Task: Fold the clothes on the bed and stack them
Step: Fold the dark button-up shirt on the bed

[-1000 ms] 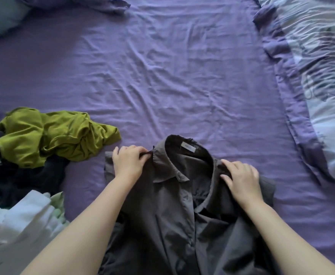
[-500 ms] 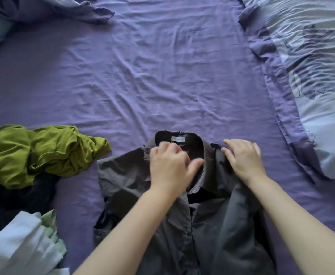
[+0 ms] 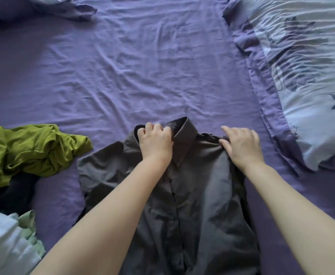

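Grey cotton-like fabric fills the lower middle of the view: a collared button-up shirt (image 3: pixel 192 195) lies front side up on the purple bedsheet (image 3: pixel 123 72), its collar pointing away from the person and its hem running off the near edge of the picture. The left hand (image 3: pixel 155 142) sits on the left half of the collar (image 3: pixel 182 135), fingers curled over the collar's far edge and gripping the cloth there. The right hand (image 3: pixel 242 145) rests on the shirt's right shoulder, just beside the collar, fingers fairly straight and reaching past the shoulder seam toward the sheet, the thumb tucked against a fold of fabric; whether it pinches that fold cannot be told. Most of the shirt lies below and between the two forearms, with the button placket running down the middle. The shirt's left sleeve area spreads out flat to the left of the left arm.

To the left, apart from the shirt, an olive-green garment (image 3: pixel 29 149) lies crumpled over dark clothing (image 3: pixel 8 195), with white and pale-green cloth (image 3: pixel 10 245) nearer the person. A light blue patterned duvet (image 3: pixel 305 66) covers the right side of the bed.
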`<action>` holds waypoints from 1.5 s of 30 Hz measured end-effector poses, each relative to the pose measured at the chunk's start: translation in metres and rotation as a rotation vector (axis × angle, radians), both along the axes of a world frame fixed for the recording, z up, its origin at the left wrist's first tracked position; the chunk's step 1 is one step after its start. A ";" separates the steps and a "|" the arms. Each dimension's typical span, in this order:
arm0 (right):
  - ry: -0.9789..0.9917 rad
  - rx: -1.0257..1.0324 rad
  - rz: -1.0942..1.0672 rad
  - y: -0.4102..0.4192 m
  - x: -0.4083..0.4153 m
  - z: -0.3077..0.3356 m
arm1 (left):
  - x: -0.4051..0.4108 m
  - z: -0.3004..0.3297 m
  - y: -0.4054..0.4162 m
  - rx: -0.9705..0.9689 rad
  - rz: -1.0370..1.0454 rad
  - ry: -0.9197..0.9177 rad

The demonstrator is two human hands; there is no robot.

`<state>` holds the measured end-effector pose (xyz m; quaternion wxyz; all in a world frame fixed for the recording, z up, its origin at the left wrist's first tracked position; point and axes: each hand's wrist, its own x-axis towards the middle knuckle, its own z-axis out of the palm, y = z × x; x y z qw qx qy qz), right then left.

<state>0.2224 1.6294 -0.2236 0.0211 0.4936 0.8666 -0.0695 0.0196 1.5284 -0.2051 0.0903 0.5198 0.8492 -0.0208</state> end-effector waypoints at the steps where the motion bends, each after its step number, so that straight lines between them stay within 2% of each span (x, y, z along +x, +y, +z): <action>1: 0.044 -0.021 -0.026 -0.004 0.001 0.002 | 0.009 0.002 -0.003 0.027 0.012 -0.019; 3: 0.194 -0.035 -0.056 -0.022 0.011 0.007 | 0.033 0.006 -0.015 0.160 -0.066 -0.033; 6: 0.345 -0.026 -0.121 -0.062 0.044 0.008 | 0.080 0.004 -0.040 0.394 -0.380 -0.120; 7: 0.368 -0.034 -0.139 -0.078 0.056 0.006 | 0.096 0.002 -0.049 0.384 -0.467 -0.169; 9: 0.410 -0.061 -0.173 -0.107 0.078 0.000 | 0.124 -0.002 -0.065 0.214 -0.534 -0.264; 12: 0.442 -0.094 -0.216 -0.141 0.101 -0.011 | 0.142 -0.022 -0.082 -0.087 -0.509 -0.300; 18: 0.436 -0.191 -0.319 -0.182 0.127 -0.025 | 0.129 -0.048 -0.089 -0.316 -0.458 -0.109; 21: 0.408 -0.227 -0.351 -0.186 0.125 -0.022 | 0.137 -0.045 -0.090 -0.320 -0.421 -0.084; 24: 0.286 -0.255 -0.391 -0.182 0.118 -0.017 | 0.144 -0.039 -0.093 -0.325 -0.374 -0.084; 30: 0.102 -0.287 -0.299 -0.184 0.119 -0.012 | 0.159 -0.032 -0.111 -0.307 -0.351 -0.116; 34: 0.331 -0.320 -0.424 -0.173 0.130 0.000 | 0.168 -0.025 -0.121 -0.257 -0.341 -0.176; 39: 0.415 -0.309 -0.583 -0.157 0.161 -0.003 | 0.184 -0.023 -0.136 -0.171 -0.361 -0.225; 43: 0.454 -0.333 -0.601 -0.175 0.167 -0.005 | 0.196 -0.036 -0.148 -0.220 -0.388 -0.189; 45: 0.537 -0.251 -0.599 -0.199 0.175 -0.002 | 0.195 -0.044 -0.151 -0.243 -0.402 -0.147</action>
